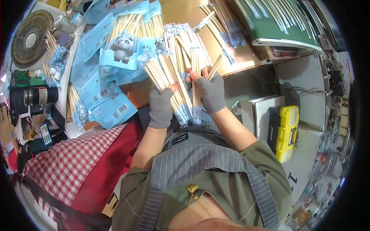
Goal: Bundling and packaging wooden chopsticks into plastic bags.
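My left hand [161, 106], in a grey fingerless glove, is closed around a fanned bundle of wrapped wooden chopsticks [166, 73]. Their blue-printed wrapper ends point down toward my apron. In the matching glove, my right hand [211, 90] grips a few more wrapped chopsticks [196, 86] by the fingers, close beside the left bundle. Some sticks also stick out above that hand's thumb side. Just beyond both hands lies a large pile of wrapped chopsticks [181, 32] on the table. Light blue panda-printed bags [122, 50] sit to its left, the top ones full of sticks.
Flat blue bags [110, 102] overlap at the left table edge, near loose chopsticks [76, 106]. A fan [31, 40] and a black jar [40, 96] stand farther left. More sticks lie on a green board [277, 23]. A yellow-black toolbox [285, 133] is at right; a person in a checked apron [73, 161] is at left.
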A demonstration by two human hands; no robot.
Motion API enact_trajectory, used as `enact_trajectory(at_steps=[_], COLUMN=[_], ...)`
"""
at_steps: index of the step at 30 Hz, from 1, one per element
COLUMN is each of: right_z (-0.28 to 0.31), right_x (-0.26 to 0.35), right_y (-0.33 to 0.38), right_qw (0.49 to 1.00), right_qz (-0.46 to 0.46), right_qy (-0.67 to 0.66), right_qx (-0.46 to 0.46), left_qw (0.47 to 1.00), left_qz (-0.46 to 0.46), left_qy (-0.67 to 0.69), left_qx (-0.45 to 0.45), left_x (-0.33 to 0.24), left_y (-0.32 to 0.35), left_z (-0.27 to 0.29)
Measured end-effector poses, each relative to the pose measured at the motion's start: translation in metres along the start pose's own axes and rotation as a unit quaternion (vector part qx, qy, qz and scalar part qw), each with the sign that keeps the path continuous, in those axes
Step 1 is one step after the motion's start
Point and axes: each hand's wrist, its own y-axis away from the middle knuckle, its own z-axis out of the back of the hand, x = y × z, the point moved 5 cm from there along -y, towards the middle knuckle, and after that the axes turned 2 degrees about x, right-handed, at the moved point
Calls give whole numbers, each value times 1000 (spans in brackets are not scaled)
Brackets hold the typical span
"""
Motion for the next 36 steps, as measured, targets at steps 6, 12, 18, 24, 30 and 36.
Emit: enact_trajectory(at_steps=[6,12,18,24,30,36], right_z=[5,-2,6,1,-14,-25], right_x=[2,6,3,1,19,22], right_y=[-2,1,-5,-9,-19,-39], right_qw=[999,997,979,946,916,915], right_qz=[12,8,44,105,120,146], right_qy=[30,76,200,306,383,376], right_qx=[-3,17,19,21,0,-5], left_qw=[999,1000,999,999,999,996], left_qz=[3,-4,17,-10,-31,-52], left_qy=[32,22,-24,-22,-15,14], left_qx=[-19,1,28,24,-14,-68], left_x=[0,-5,-7,-5,-10,-23], left_y=[-2,-2,-2,-9,-12,-21], left_z=[0,-9,-16,-12,-11,1])
